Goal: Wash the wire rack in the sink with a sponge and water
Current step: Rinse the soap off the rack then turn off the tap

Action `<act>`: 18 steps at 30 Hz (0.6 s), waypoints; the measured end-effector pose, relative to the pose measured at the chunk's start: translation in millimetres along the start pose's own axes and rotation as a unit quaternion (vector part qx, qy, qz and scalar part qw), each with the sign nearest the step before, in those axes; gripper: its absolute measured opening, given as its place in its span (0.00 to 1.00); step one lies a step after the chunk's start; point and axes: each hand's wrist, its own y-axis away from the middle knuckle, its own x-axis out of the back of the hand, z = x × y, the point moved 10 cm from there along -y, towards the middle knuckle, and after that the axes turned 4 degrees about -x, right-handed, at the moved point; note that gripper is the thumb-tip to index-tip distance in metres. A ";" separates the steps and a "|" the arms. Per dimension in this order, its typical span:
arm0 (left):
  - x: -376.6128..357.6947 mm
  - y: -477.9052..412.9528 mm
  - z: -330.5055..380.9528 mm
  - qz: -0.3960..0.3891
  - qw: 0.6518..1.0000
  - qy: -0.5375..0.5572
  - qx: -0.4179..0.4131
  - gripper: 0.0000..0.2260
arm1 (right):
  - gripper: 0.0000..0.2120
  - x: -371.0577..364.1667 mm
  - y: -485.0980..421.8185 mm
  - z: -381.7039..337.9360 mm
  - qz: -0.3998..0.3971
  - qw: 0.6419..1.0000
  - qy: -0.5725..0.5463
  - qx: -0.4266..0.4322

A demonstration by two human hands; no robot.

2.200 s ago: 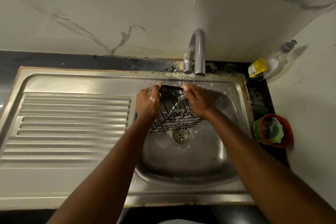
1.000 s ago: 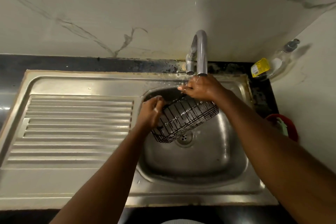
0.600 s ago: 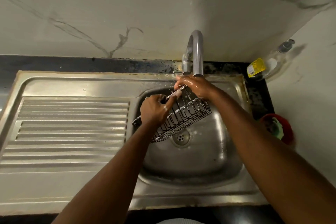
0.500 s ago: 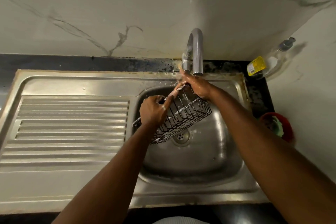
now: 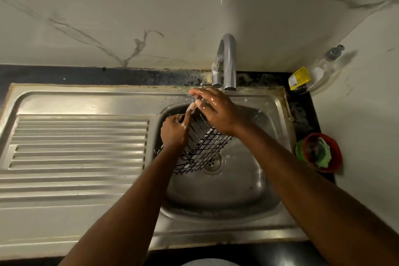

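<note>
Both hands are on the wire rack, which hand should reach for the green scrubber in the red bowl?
Probably the right hand: the red bowl with the green scrubber sits right of the sink, on its side. The left hand grips the wire rack and could hold it alone.

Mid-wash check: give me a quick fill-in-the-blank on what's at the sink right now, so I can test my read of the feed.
The left hand and right hand hold the wire rack, whose colour is ____.
The ribbed drainboard lies on the basin's ____ side.
The green sponge sits in a ____ bowl, in neither hand.
The soap bottle has a ____ label.
Missing words: black; left; red; yellow.
</note>
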 end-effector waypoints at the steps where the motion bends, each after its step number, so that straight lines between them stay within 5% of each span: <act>1: 1.4 -0.7 3.2 0.000 1.000 0.023 -0.009 0.34 | 0.19 -0.9 -1.7 5.4 -0.016 1.000 -0.012 -0.007; 5: 3.0 -3.6 1.4 -0.005 0.992 0.125 -0.004 0.35 | 0.34 0.8 -2.2 63.0 -0.077 0.974 -0.088 -0.193; 9: 6.8 5.1 -8.2 0.012 0.977 0.210 0.020 0.23 | 0.19 4.9 5.9 91.4 -0.057 0.913 -0.271 -0.298; 13: 3.0 19.0 -22.6 0.023 0.973 0.220 0.060 0.37 | 0.20 5.4 3.9 110.4 -0.014 0.900 -0.291 -0.326; 18: 7.5 2.8 -14.2 0.008 0.985 0.168 0.026 0.20 | 0.16 18.2 -14.1 78.8 0.018 0.930 -0.227 -0.289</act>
